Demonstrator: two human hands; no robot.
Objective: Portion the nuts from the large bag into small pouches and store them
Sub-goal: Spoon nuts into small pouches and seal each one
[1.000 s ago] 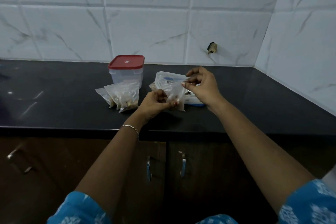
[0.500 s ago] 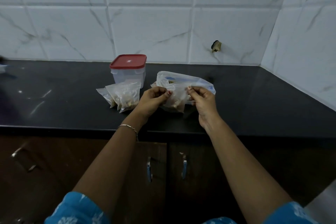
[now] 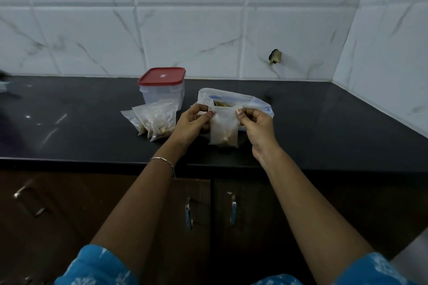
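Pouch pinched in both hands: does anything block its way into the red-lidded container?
Yes. The red lid sits on the container, closing it, and filled pouches lie just in front of it. The pouch hangs right of both.

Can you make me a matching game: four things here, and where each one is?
1 red-lidded container
2 large bag
3 small pouch
4 filled pouches

A pinched by left hand and right hand
B on the counter behind the hands
C closed, nearest the wall
D heaped before the container

Pairs: 1-C, 2-B, 3-A, 4-D
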